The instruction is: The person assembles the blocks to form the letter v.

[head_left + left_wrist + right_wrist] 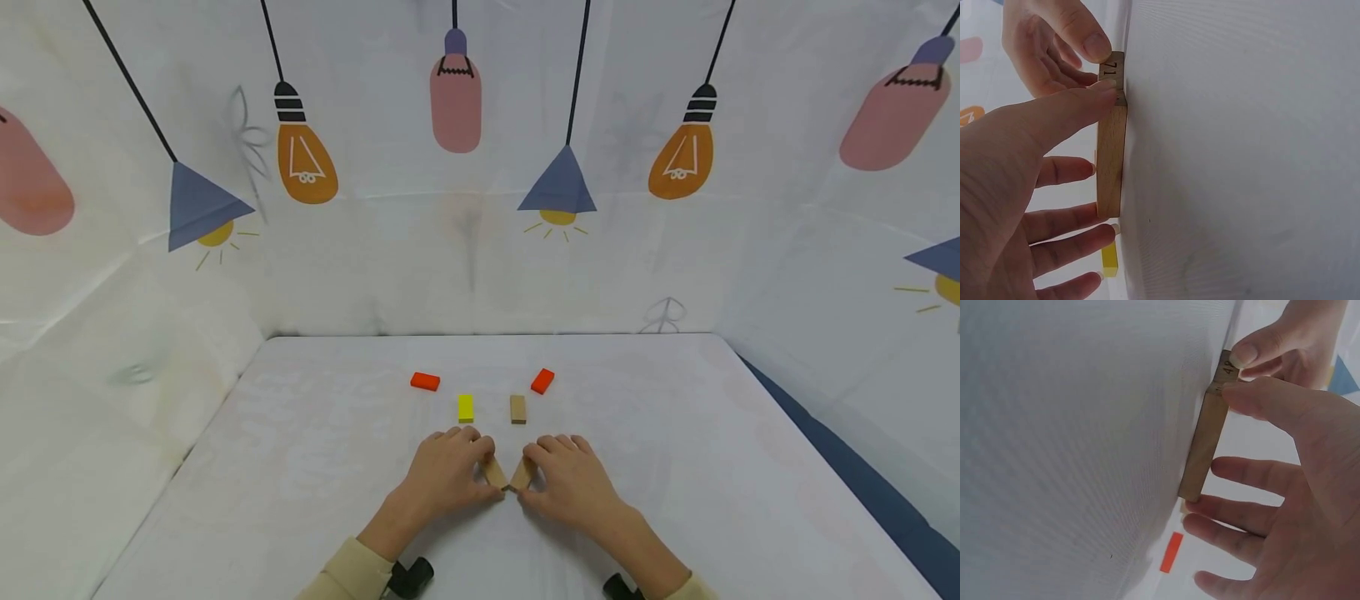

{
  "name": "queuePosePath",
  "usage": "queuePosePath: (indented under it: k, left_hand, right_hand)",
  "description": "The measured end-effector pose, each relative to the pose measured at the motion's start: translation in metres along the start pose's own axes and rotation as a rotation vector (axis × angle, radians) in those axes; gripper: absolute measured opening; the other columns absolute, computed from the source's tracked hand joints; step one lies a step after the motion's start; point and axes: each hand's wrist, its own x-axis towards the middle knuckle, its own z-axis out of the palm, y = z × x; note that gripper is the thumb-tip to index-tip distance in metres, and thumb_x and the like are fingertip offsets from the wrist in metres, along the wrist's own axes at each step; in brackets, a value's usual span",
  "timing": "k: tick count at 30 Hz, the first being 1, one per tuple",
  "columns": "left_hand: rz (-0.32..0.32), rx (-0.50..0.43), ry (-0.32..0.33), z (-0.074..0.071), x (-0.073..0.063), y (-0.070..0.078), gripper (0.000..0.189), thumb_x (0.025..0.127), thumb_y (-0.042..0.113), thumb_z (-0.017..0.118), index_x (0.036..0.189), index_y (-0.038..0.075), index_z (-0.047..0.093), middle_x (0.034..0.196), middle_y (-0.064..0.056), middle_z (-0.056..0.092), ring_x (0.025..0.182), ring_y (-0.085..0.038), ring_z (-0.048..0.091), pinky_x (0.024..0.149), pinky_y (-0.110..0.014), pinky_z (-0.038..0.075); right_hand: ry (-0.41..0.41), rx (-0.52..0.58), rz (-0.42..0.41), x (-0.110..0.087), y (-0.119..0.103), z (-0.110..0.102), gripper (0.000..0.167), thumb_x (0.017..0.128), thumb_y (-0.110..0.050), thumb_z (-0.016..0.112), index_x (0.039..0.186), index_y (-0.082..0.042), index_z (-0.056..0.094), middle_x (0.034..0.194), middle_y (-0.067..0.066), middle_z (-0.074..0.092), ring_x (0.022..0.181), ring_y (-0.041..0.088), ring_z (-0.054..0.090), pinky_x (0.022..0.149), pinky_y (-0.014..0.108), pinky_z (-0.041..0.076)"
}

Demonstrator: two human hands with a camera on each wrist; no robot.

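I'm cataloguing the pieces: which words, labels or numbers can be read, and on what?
"71": end of the tan rectangular wooden block in the right hand.
"4", next character unclear: end of the second tan rectangular wooden block, in the left hand.
No other text is readable.

On the surface (300, 467), your left hand (450, 471) held the left block (495, 473) and your right hand (573, 483) the right block (523, 473), near ends together, far ends apart. Behind these, the middle-left block (466, 407) and middle-right block (518, 408) lay apart. Farther back, the rear-left block (425, 382) and rear-right block (543, 382) flanked that pair.
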Motion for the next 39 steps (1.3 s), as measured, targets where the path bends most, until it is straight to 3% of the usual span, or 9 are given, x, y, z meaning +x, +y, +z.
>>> queuePosePath:
  k: [8, 21, 32, 39]
  left_hand:
    - [-0.007, -0.003, -0.008, 0.000, 0.001, 0.001, 0.041, 0.074, 0.061, 0.078, 0.094, 0.028, 0.062, 0.098, 0.009, 0.063, 0.083, -0.010, 0.056, 0.080, -0.037, 0.052]
    - [-0.017, -0.018, -0.040, 0.000, -0.001, -0.001, 0.041, 0.076, 0.061, 0.076, 0.100, 0.029, 0.065, 0.113, 0.007, 0.062, 0.093, -0.012, 0.059, 0.083, -0.038, 0.053]
    - [0.045, -0.030, 0.024, -0.003, -0.006, 0.000, 0.038, 0.079, 0.056, 0.076, 0.106, 0.030, 0.071, 0.111, 0.009, 0.062, 0.095, -0.010, 0.059, 0.081, -0.033, 0.053]
    - [0.090, -0.026, 0.019, -0.004, -0.008, 0.002, 0.041, 0.081, 0.054, 0.075, 0.116, 0.032, 0.070, 0.110, 0.010, 0.063, 0.097, -0.010, 0.059, 0.082, -0.034, 0.054]
  right_hand:
    - [0.008, 0.019, -0.009, 0.000, 0.001, 0.000, 0.048, 0.076, -0.049, 0.079, 0.112, -0.020, 0.067, 0.116, 0.001, 0.067, 0.113, 0.025, 0.060, 0.107, 0.058, 0.039]
    - [0.034, 0.066, -0.030, 0.002, 0.005, -0.004, 0.047, 0.076, -0.049, 0.079, 0.110, -0.019, 0.068, 0.119, 0.002, 0.067, 0.117, 0.027, 0.060, 0.107, 0.056, 0.040]
    - [0.080, 0.038, -0.028, 0.005, 0.012, -0.007, 0.049, 0.078, -0.047, 0.078, 0.117, -0.019, 0.068, 0.123, 0.001, 0.066, 0.120, 0.025, 0.059, 0.107, 0.051, 0.041]
    - [0.113, 0.040, -0.028, 0.007, 0.019, -0.009, 0.046, 0.080, -0.041, 0.078, 0.119, -0.018, 0.068, 0.125, 0.001, 0.066, 0.122, 0.025, 0.058, 0.109, 0.050, 0.040]
